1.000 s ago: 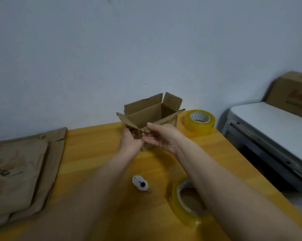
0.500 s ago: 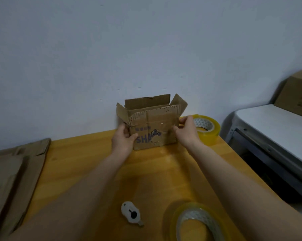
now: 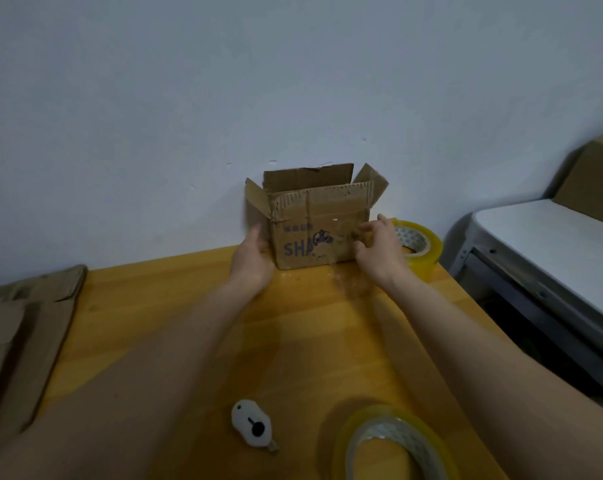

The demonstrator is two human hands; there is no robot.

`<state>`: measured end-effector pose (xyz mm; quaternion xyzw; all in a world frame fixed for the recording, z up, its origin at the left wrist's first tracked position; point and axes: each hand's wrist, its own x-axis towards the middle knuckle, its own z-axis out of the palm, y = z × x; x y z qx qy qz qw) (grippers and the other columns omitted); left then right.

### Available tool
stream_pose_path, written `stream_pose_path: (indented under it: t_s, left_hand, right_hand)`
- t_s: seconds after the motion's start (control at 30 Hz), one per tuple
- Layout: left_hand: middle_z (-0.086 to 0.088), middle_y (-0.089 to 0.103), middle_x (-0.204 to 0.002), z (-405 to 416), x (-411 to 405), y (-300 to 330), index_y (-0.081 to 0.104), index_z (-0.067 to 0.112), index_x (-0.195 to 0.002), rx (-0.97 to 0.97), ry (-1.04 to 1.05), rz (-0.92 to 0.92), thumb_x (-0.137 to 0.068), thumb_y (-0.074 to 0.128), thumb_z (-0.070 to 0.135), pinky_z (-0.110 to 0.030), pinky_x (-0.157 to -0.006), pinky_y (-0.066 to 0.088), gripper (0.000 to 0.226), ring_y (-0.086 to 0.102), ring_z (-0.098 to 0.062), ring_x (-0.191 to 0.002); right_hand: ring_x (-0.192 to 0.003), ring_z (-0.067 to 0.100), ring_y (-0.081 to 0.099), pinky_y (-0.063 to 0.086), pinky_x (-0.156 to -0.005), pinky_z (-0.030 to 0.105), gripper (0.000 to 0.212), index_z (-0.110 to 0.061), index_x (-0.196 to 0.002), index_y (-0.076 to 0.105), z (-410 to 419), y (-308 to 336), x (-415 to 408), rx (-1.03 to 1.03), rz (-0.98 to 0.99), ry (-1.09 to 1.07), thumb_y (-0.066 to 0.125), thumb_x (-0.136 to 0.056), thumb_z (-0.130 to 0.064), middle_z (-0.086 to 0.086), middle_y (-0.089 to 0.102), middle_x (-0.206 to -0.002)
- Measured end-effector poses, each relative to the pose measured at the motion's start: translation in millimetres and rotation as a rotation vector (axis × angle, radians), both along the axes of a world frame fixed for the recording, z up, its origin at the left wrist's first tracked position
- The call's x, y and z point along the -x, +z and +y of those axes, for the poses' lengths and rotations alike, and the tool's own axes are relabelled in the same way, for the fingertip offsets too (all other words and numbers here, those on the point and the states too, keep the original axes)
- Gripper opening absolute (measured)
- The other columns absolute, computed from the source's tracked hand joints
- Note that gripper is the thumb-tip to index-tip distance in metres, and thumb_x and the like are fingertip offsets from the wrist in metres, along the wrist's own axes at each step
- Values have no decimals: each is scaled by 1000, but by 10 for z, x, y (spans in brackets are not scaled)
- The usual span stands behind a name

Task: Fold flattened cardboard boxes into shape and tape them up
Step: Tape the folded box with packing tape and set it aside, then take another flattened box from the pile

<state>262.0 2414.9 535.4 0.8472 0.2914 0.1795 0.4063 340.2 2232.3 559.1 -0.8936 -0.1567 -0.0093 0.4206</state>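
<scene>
Erected cardboard box (image 3: pixel 319 230), top flaps open, upright at the far edge of the worktop (image 3: pixel 196 327) against the wall. Left hand (image 3: pixel 253 258) still cups its left side; right hand (image 3: pixel 379 252), fingers now released and spread, has lifted off the front right corner, beside a tape roll (image 3: pixel 421 245).

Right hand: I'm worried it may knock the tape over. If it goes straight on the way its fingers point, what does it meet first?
Probably the cardboard box: the right hand points at its front right corner.
</scene>
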Motion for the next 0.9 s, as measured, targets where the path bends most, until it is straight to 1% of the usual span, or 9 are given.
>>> stream_pose_path:
  t_s: [0.07, 0.13, 0.2, 0.3, 0.4, 0.53, 0.63, 0.73, 0.9]
  left_hand:
    - [-6, 55, -135, 9, 247, -43, 34, 21, -147, -57, 1, 86, -96, 42, -1, -26, -92, 40, 56, 51, -23, -123]
    - [-8, 57, -133, 27, 545, -79, 42, 16, -143, -94, -19, 156, -95, 41, -1, -28, -100, 37, 51, 50, -24, -124]
    - [-8, 57, -135, 42, 872, -88, 46, 12, -140, -92, -39, 216, -93, 41, -2, -27, -102, 37, 49, 50, -23, -126]
    - [-8, 56, -136, 44, 1364, -49, 48, 9, -137, -102, -52, 243, -92, 42, -4, -28, -102, 39, 47, 51, -21, -126]
    - [-7, 58, -133, 44, 1851, 5, 54, 11, -133, -142, -13, 229, -89, 45, -4, -29, -103, 40, 47, 52, -21, -123]
    - [-2, 56, -134, 41, 2447, 14, 55, 18, -132, -164, 30, 277, -92, 50, 4, -25, -96, 39, 43, 51, -19, -123]
    - [-1, 55, -136, 25, 2817, 19, 55, 17, -132, -179, 32, 312, -94, 52, 6, -26, -96, 39, 41, 50, -19, -124]
    - [-1, 54, -136, -2, 3086, 36, 55, 19, -133, -212, 43, 339, -94, 54, 10, -29, -101, 39, 39, 49, -19, -126]
    - [0, 50, -140, -7, 3445, 67, 52, 21, -135, -290, 40, 347, -95, 57, 17, -30, -105, 37, 41, 45, -18, -129]
  right_hand:
    - [-122, 21, 42, 32, -99, 25, 25, -11, -116, 54, -47, 51, 195, 53, -87, -27, 57, -92, -11, 8, 42, -134]
    - [-106, 19, 49, 39, -91, 27, 16, -13, -105, 57, -64, 104, 445, 147, -127, 86, 60, -89, -14, 6, 52, -117]
    - [-100, 20, 55, 47, -90, 34, 12, -15, -99, 61, -36, 153, 734, 269, -55, 290, 63, -88, -19, 4, 59, -107]
    - [-93, 17, 57, 50, -85, 35, 14, -19, -96, 61, 71, 173, 1206, 359, 78, 556, 68, -86, -27, -3, 60, -97]
    - [-93, 17, 56, 50, -83, 34, 21, -18, -99, 61, 257, 101, 1623, 453, 50, 673, 70, -85, -31, -3, 60, -99]
    - [-98, 24, 55, 47, -78, 32, 31, -14, -109, 60, 445, -135, 2005, 691, -44, 683, 70, -84, -30, 5, 56, -112]
    - [-107, 31, 56, 46, -83, 33, 25, -11, -112, 62, 459, -263, 2112, 703, -147, 659, 56, -90, -18, 12, 56, -121]
    - [-111, 33, 55, 44, -87, 34, 24, -7, -113, 61, 388, -245, 2056, 687, -257, 634, 46, -95, -13, 15, 57, -121]
    - [-118, 31, 47, 39, -96, 37, 27, -8, -123, 51, 301, -192, 1901, 753, -368, 560, 44, -97, -10, 12, 48, -126]
